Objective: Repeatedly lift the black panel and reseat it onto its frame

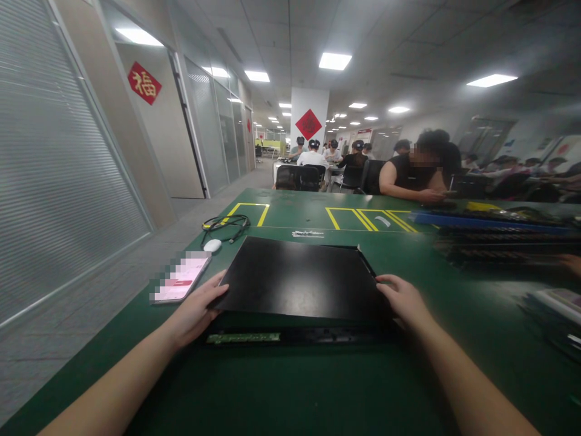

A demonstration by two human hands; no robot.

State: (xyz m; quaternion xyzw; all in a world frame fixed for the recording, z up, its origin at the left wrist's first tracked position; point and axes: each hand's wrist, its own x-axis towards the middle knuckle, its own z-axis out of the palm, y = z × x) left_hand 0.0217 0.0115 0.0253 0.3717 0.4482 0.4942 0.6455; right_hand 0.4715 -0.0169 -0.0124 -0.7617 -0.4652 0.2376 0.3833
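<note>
A flat black panel (295, 278) lies tilted over a shallow black case or frame (370, 263) on the green table. My left hand (200, 306) grips the panel's left edge, thumb on top and fingers underneath. At the right edge my right hand (399, 297) is closed, its fingertips at the corner where panel and frame meet; its lower fingers are hidden. Below the panel's near edge runs a black strip of the frame, with a narrow green circuit board (245, 338) showing at its left part.
Left of the panel lie a phone (184, 278), a small white rounded object (212, 245) and a coiled black cable (224, 225). Blurred black parts and a blue strip (490, 219) are on the right. Beyond the table (295, 393) sits a person (415, 172) in a black top.
</note>
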